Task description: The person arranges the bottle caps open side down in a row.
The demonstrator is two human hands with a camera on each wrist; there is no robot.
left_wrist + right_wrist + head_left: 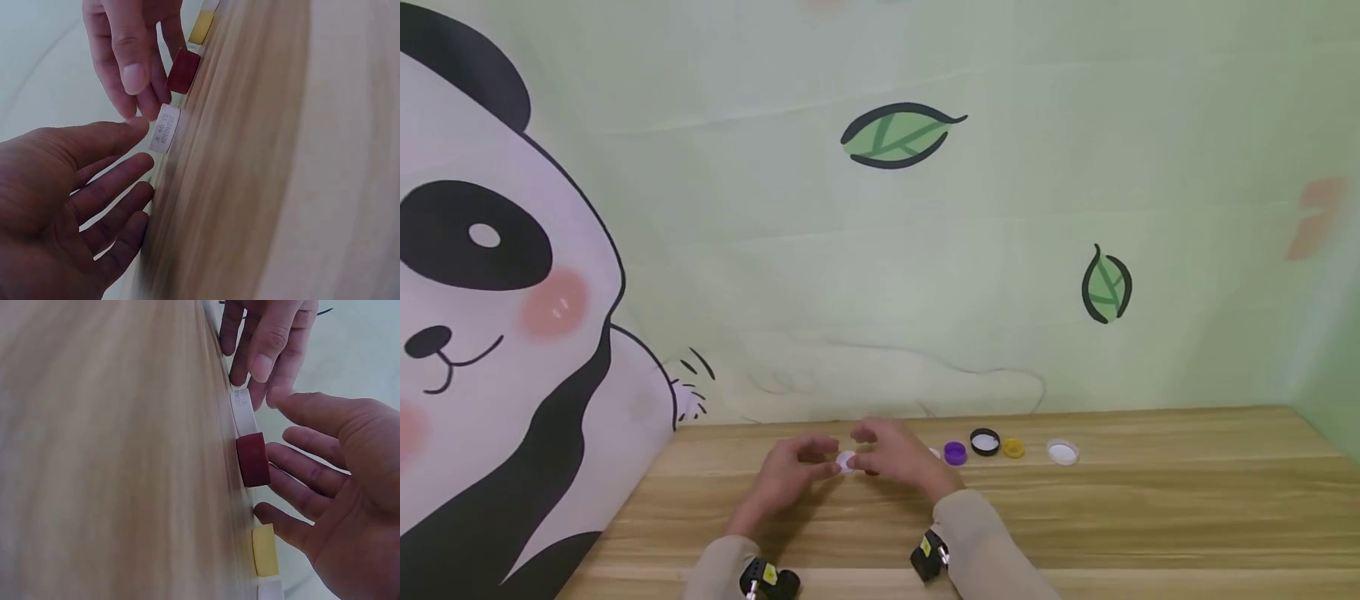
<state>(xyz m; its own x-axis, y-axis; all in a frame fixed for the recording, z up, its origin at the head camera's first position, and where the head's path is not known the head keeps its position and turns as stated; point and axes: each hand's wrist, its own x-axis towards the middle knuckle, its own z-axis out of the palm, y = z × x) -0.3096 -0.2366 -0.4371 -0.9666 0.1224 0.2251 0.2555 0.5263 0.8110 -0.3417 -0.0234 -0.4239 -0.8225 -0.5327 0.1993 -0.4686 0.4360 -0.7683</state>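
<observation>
A white bottle cap [165, 129] with small printed characters on its side rests on the wooden table between the two hands. My left hand [782, 477] is at its left, fingers loosely extended and the fingertips close to the cap. From the other side my right hand [898, 455] reaches over, its fingers relaxed and spread. Neither hand is plainly gripping the cap; whether a fingertip touches it I cannot tell. A dark red cap [253, 460] stands right beside the white one, near the right hand's fingers and mostly hidden by that hand in the head view.
Farther right along the row are a yellow cap [265, 550], a purple cap [955, 453], a black-rimmed lid [985, 442], a small yellow ring-like cap [1013, 448] and a clear-rimmed white lid [1063, 452]. A printed backdrop [880, 275] rises behind the table [1150, 517].
</observation>
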